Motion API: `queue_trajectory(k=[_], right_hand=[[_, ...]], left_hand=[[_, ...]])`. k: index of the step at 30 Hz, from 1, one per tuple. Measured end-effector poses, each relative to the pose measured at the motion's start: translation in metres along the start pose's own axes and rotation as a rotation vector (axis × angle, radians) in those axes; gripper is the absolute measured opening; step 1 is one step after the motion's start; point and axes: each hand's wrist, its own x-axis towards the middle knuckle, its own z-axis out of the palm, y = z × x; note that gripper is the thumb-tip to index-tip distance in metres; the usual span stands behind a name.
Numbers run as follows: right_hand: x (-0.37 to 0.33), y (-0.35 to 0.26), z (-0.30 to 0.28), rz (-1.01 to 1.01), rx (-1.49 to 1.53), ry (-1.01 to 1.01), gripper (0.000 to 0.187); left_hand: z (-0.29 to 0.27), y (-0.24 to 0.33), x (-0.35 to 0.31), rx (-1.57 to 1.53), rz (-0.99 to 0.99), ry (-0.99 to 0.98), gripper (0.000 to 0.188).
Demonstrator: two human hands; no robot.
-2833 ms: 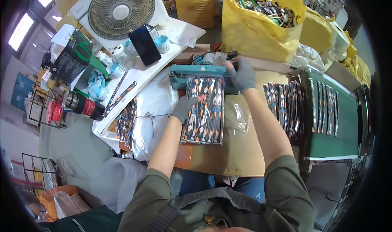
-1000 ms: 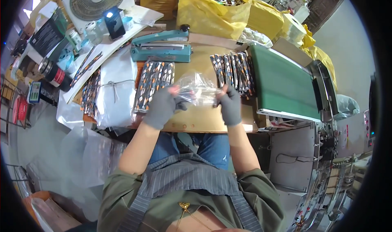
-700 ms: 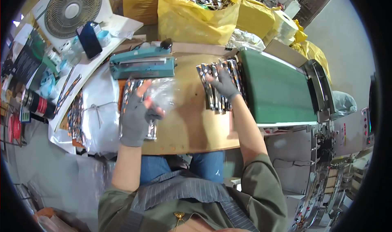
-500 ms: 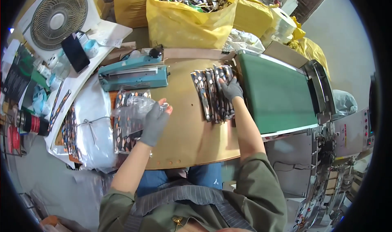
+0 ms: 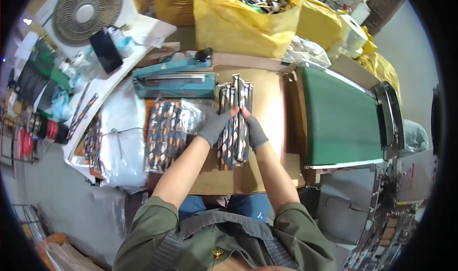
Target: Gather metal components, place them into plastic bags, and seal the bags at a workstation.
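A bundle of slim, dark packets patterned in white and orange lies lengthwise on the tan tabletop in front of me. My left hand, in a grey glove with bare fingertips, grips the bundle from its left side. From the other side my right hand, gloved the same way, closes on it, and the two sets of fingertips nearly meet on top. Left of the bundle, a pile of similar patterned packets lies beside a crumpled clear plastic bag, partly hidden by my left hand.
Behind the pile stands a teal bag sealer. Flat clear bags tied with a cord lie further left, near a white shelf with a phone and a fan. A green conveyor belt borders the right. A filled yellow sack stands behind.
My right hand has brought the packets leftward to the table's middle. My left hand has moved right, away from the clear bag, and closed on the bundle. The whole view has shifted slightly.
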Motion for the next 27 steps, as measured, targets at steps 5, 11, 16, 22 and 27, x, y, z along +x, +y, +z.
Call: queue_trajectory(k=[5, 11, 16, 22, 27], right_hand=[[-0.079, -0.027, 0.08, -0.313, -0.34, -0.244, 0.074], [-0.122, -0.019, 0.108, -0.782, -0.767, -0.349, 0.09], [-0.199, -0.007, 0.156, -0.293, -0.486, -0.122, 0.086], [-0.149, 0.021, 0.112, -0.124, -0.538, -0.708, 0.041], [-0.19, 0.017, 0.098, -0.154, -0.41, -0.449, 0.053]], left_hand=[[-0.013, 0.01, -0.086, 0.254, 0.662, 0.045, 0.049], [-0.045, 0.002, -0.128, 0.637, 0.787, -0.17, 0.05], [-0.064, -0.022, -0.144, 0.736, 0.305, -0.167, 0.073], [-0.022, -0.081, -0.216, -0.447, 0.056, -0.61, 0.087], [-0.021, -0.003, -0.22, -0.728, -0.024, -0.936, 0.056]])
